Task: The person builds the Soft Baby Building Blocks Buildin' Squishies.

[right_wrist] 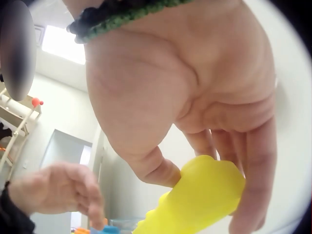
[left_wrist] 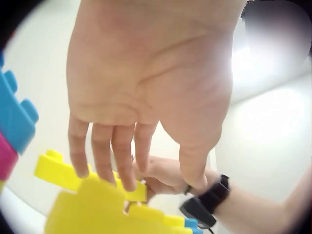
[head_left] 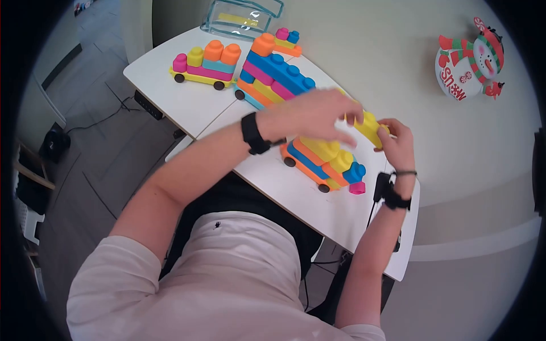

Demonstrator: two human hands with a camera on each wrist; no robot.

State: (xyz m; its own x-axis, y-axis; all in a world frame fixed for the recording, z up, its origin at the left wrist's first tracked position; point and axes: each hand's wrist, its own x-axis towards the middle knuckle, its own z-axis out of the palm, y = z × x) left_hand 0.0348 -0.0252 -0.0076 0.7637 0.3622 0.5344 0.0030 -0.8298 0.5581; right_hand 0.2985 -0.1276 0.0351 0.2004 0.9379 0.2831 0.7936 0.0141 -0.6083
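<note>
My right hand [head_left: 400, 143] pinches one end of a long yellow building block [head_left: 368, 128] between thumb and fingers. In the right wrist view the block [right_wrist: 207, 195] slants down and away from the fingers. My left hand [head_left: 318, 116] hovers palm down, fingers spread and loosely bent, holding nothing. Its fingers overlap the far end of the block in the left wrist view. Below it stands a block vehicle [head_left: 310, 165] with dark wheels, an orange base and blue, orange and yellow blocks on top. The left hand hides part of this vehicle.
A taller block vehicle [head_left: 273, 71] and a smaller one [head_left: 205, 68] stand further left on the white table [head_left: 153, 71]. Behind them are a small block stack [head_left: 289, 42] and a clear bag [head_left: 242, 20]. A pink block [head_left: 357, 188] sits by the near vehicle. A snowman decoration [head_left: 469, 62] hangs on the wall.
</note>
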